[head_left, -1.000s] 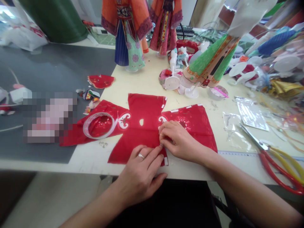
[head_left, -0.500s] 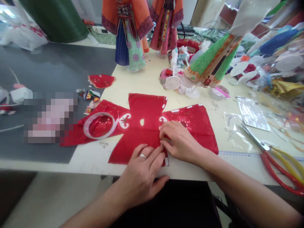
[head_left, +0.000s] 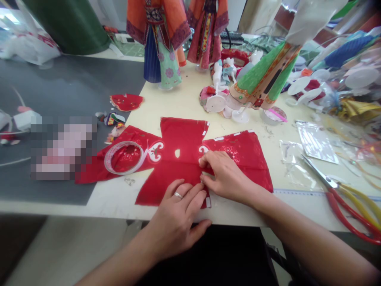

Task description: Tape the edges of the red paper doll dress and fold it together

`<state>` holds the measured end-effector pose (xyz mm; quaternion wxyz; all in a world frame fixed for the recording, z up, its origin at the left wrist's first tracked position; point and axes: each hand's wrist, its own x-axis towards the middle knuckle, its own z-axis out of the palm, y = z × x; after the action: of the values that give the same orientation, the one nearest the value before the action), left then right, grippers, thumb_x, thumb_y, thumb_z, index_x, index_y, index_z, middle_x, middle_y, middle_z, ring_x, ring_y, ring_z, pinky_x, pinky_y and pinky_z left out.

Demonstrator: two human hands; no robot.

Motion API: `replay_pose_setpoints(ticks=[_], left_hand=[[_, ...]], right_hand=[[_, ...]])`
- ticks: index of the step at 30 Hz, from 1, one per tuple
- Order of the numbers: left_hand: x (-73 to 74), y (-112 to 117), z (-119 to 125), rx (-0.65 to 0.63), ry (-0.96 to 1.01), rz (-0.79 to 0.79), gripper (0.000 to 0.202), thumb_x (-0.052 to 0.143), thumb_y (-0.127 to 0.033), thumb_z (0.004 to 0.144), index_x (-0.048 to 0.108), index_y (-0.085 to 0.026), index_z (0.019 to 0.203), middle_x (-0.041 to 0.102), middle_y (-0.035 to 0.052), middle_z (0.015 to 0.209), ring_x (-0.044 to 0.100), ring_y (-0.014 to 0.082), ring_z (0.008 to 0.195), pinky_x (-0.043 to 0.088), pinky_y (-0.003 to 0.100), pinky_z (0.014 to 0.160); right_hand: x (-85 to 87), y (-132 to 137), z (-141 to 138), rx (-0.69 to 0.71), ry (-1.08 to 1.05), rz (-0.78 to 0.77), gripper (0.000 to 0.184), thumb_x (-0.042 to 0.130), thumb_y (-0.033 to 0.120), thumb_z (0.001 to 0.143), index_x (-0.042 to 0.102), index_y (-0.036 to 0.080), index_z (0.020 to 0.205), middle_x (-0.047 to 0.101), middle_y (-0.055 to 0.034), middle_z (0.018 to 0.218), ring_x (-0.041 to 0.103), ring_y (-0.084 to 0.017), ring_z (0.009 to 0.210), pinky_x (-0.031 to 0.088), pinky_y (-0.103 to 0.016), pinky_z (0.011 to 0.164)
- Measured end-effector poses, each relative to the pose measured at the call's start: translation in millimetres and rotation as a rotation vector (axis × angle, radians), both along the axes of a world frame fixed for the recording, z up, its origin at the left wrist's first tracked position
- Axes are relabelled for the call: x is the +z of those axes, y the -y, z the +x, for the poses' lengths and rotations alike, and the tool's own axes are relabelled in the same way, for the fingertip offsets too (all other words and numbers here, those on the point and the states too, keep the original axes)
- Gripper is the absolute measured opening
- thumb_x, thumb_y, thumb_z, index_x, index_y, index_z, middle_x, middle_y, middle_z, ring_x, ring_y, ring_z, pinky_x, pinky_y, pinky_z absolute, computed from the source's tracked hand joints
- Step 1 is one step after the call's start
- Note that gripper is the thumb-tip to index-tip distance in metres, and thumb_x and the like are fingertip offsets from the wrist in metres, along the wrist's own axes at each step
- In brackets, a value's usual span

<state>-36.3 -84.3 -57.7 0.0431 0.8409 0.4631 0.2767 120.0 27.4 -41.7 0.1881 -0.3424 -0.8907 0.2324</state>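
Observation:
A red cross-shaped garment piece (head_left: 178,135) lies flat on the table, with a small hole at its middle and white embroidery on its side panels. Short white tape strips (head_left: 208,201) line parts of its edges. My left hand (head_left: 181,210), wearing a ring, rests on the lower panel with fingers stretched out, holding the cloth down. At the inner corner between the lower and right panels, my right hand (head_left: 223,172) is bent in a pinch; what its fingertips hold is too small to name. A roll of tape (head_left: 107,159) lies on the left panel.
Red-and-yellow-handled scissors (head_left: 333,186) lie at the right, beside clear plastic packets (head_left: 318,143). A ruler (head_left: 297,194) runs near the front edge. Dressed dolls (head_left: 160,43) and a tilted green-robed figure (head_left: 262,79) stand behind. A red scrap (head_left: 126,102) lies farther back.
The right hand's index finger and thumb have shifted slightly at the cloth's corner. The left hand and the garment piece stay where they were.

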Motion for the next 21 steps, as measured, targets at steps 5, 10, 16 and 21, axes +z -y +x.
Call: replay_pose_setpoints(ticks=[5, 10, 16, 21], left_hand=[[-0.4, -1.3, 0.3, -0.001, 0.004, 0.006, 0.042, 0.06, -0.031, 0.081, 0.055, -0.005, 0.114, 0.063, 0.0164, 0.115, 0.055, 0.0289, 0.101, 0.04, 0.049, 0.097], [-0.3, -1.8, -0.2, -0.003, 0.006, 0.005, 0.043, 0.06, -0.03, 0.081, 0.054, -0.004, 0.114, 0.063, 0.0167, 0.116, 0.056, 0.0285, 0.1, 0.04, 0.049, 0.097], [0.0, -0.4, 0.1, -0.002, 0.011, -0.002, 0.044, 0.06, -0.03, 0.081, 0.054, -0.005, 0.116, 0.063, 0.0162, 0.116, 0.055, 0.0286, 0.101, 0.04, 0.05, 0.097], [0.1, -0.6, -0.7, -0.007, 0.014, -0.006, 0.044, 0.06, -0.03, 0.081, 0.053, -0.005, 0.116, 0.063, 0.0164, 0.116, 0.055, 0.0284, 0.101, 0.04, 0.05, 0.097]], right_hand=[[-4.2, -2.4, -3.0, -0.024, 0.009, 0.035, 0.019, 0.052, 0.008, 0.069, 0.045, 0.02, 0.082, 0.056, -0.0008, 0.078, 0.049, -0.017, 0.072, 0.036, -0.033, 0.074], [1.6, -4.1, 1.1, -0.005, -0.021, -0.053, 0.018, 0.054, 0.008, 0.07, 0.046, 0.02, 0.081, 0.056, 0.0003, 0.077, 0.048, -0.015, 0.072, 0.036, -0.03, 0.073], [-0.2, -3.6, 1.0, 0.035, -0.003, -0.02, 0.019, 0.054, 0.008, 0.069, 0.045, 0.02, 0.081, 0.054, 0.0007, 0.077, 0.047, -0.015, 0.073, 0.036, -0.031, 0.076], [1.0, -4.6, -1.2, 0.0, 0.0, -0.03, 0.018, 0.053, 0.008, 0.069, 0.045, 0.02, 0.08, 0.056, 0.0004, 0.076, 0.047, -0.015, 0.072, 0.035, -0.031, 0.074]])
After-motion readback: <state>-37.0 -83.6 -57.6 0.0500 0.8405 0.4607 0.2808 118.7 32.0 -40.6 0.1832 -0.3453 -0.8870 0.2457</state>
